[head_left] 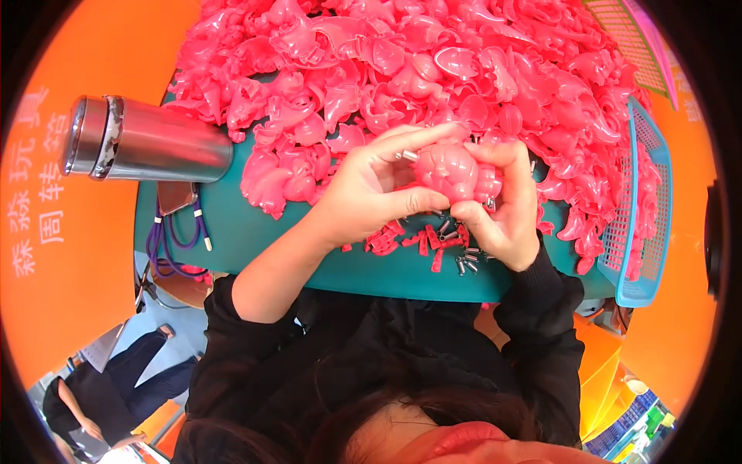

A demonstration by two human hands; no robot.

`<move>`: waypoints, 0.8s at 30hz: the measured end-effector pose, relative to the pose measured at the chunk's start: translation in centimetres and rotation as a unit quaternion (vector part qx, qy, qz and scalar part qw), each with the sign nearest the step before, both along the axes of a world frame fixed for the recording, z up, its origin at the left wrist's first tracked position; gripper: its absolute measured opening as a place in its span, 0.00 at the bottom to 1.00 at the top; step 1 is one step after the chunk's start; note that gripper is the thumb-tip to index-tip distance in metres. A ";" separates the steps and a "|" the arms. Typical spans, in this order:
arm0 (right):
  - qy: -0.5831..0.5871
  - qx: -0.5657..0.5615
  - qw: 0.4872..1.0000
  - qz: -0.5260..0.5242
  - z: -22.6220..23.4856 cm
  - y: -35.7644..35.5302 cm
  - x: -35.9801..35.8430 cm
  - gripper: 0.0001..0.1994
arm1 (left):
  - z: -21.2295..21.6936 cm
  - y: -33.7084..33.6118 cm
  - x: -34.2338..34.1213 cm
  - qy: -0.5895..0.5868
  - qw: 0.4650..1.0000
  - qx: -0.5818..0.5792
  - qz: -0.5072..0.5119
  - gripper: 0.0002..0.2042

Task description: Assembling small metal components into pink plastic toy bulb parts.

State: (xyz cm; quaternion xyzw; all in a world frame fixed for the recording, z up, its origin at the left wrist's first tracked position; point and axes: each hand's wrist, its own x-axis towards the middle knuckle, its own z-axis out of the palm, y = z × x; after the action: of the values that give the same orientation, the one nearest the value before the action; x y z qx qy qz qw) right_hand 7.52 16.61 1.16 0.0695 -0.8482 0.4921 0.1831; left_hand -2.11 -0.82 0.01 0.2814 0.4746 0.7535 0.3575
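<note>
Between my two hands, above the near part of the table, is a glossy pink plastic toy part (447,172) with a rounded, ridged front. My left hand (371,182) is closed on its left side, thumb below and index finger along the top. A small silver metal cylinder (407,155) shows beside the part, within the left hand's curve. From the right, my right hand (506,205) grips the same part with thumb and bent fingers. Below the hands lie small pink plastic pieces (433,240) and several little metal cylinders (468,259).
A big heap of pink plastic shells (371,69) covers the far side of the green table (371,284). A steel flask (166,139) lies at left, near a phone-like object (176,195) with a purple cord. A blue basket (657,232) stands right. Another person (108,387) appears lower left.
</note>
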 end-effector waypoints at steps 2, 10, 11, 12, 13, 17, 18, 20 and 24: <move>0.045 0.007 0.999 -0.004 -0.5 -0.1 -0.1 0.29 | 0.3 0.0 0.2 -0.036 0.999 0.024 -0.018 0.33; 0.137 0.044 0.989 0.047 -1.3 0.6 -0.1 0.32 | 0.4 0.2 0.3 0.113 0.993 0.013 0.028 0.32; 0.135 0.035 0.990 0.011 -1.4 0.6 -0.1 0.32 | 0.3 0.0 0.0 0.113 0.993 0.013 0.028 0.32; 0.135 0.035 0.990 0.010 -1.3 0.7 0.0 0.32 | 0.2 -0.3 -0.5 0.244 0.966 -0.071 0.043 0.30; 0.085 0.060 0.994 0.028 -0.9 1.0 0.2 0.34 | 0.1 -0.4 -0.9 0.368 0.916 -0.152 0.056 0.28; 0.053 0.114 0.991 0.038 1.2 0.6 -0.6 0.34 | -0.9 -0.3 -1.0 0.448 0.874 -0.165 0.083 0.25; 0.023 0.145 0.989 0.038 1.4 0.5 -0.6 0.33 | -1.5 -0.2 -1.1 0.491 0.851 -0.162 0.089 0.22; 0.049 0.147 0.988 0.002 0.9 0.2 -0.6 0.29 | -1.7 -0.1 -1.2 0.532 0.826 -0.158 0.094 0.21; 0.061 0.162 0.985 -0.007 1.2 0.1 0.4 0.28 | -1.2 0.0 -0.6 0.591 0.794 -0.116 0.085 0.18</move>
State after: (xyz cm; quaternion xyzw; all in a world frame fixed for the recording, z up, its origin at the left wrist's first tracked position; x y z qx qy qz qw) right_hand 7.90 16.73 2.37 0.1220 -0.9044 0.3417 0.2245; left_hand -2.73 -0.81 -1.14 0.5870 0.6990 0.4074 -0.0278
